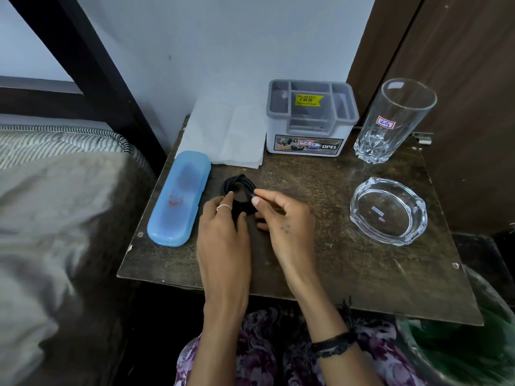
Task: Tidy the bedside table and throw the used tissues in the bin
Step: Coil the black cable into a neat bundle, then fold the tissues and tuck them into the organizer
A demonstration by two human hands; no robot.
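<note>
A coiled black cable (239, 183) lies on the dark wooden bedside table (320, 263). My left hand (224, 232) holds the coil's near side, a ring on one finger. My right hand (281, 218) pinches the cable's end between thumb and forefinger at the coil's right edge. Flat white tissues (225, 132) lie at the table's back left, against the wall. A green bin (457, 346) with a clear liner stands on the floor at the lower right, partly under the table's corner.
A blue plastic case (178, 199) lies along the table's left edge. A grey and white organiser box (310, 118) stands at the back, a tall empty glass (393, 121) to its right. A glass ashtray (388, 211) sits at the right. The bed (55, 218) is on the left.
</note>
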